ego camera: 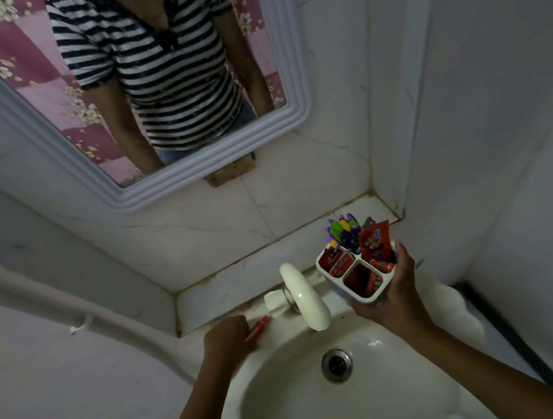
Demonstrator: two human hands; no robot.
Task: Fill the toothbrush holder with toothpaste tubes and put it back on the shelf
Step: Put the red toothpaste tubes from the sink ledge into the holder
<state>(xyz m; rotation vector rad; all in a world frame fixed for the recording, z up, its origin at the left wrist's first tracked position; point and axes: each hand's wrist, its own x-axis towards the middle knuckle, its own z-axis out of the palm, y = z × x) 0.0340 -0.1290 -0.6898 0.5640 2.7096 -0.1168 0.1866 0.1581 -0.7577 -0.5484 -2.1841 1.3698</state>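
My right hand (393, 294) grips a white toothbrush holder (364, 294) from below and the side, held above the sink's right rim. Its compartments hold several red toothpaste tubes (373, 243) and purple-green toothbrushes (341, 229). My left hand (229, 338) rests on the sink's back-left rim, fingers curled around a red toothpaste tube (259, 325) whose capped end sticks out to the right. The tiled shelf (238, 282) runs behind the sink, below the mirror.
A white tap (304, 297) juts over the white sink (342, 408), between my hands. The drain (336, 364) sits in the basin's middle. A framed mirror (150, 85) hangs above, a white pipe (73, 315) runs at left, and tiled walls close in on the right.
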